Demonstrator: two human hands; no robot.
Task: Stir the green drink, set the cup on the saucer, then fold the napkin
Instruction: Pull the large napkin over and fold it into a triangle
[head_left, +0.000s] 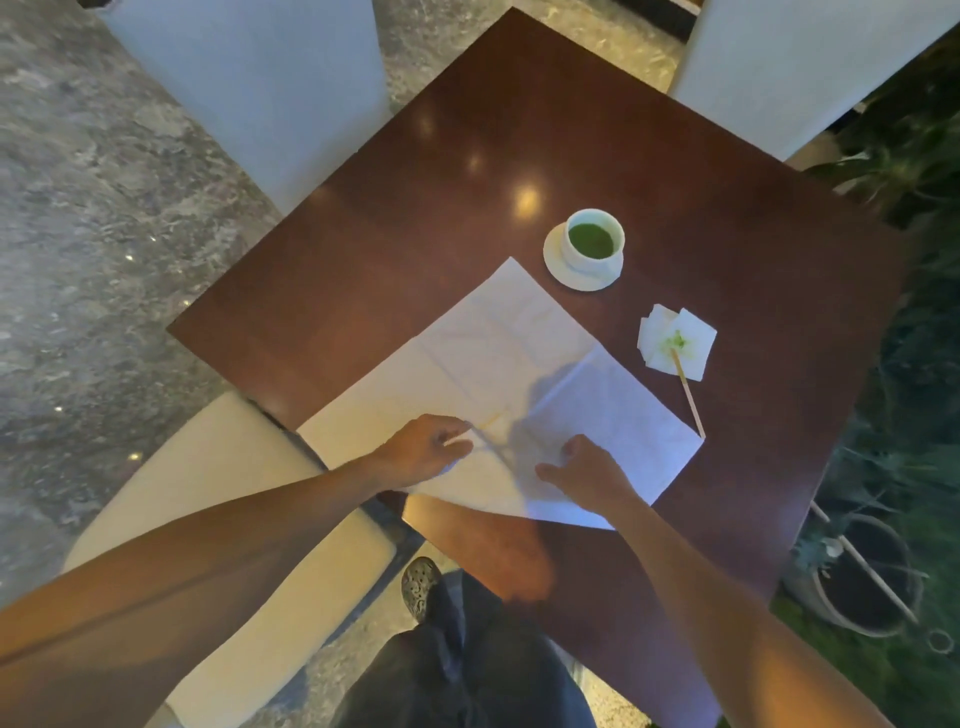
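Note:
A white cup (595, 240) of green drink stands on a white saucer (561, 270) toward the far right of the dark wooden table (405, 218). A large white napkin (514, 358) lies spread open and creased in front of me. My left hand (423, 449) rests on its near left part, fingers pinching a raised fold of the paper. My right hand (587, 470) presses down on the near middle, fingers curled on the napkin. A wooden stir stick (688, 395) lies right of the napkin, its tip on a small green-stained tissue (675, 345).
White chairs stand at the far left (249, 88), far right (810, 67) and near left (218, 499) of the table. Plants and a dark pot (862, 577) sit on the right. My legs and a shoe (421, 584) show below the table edge.

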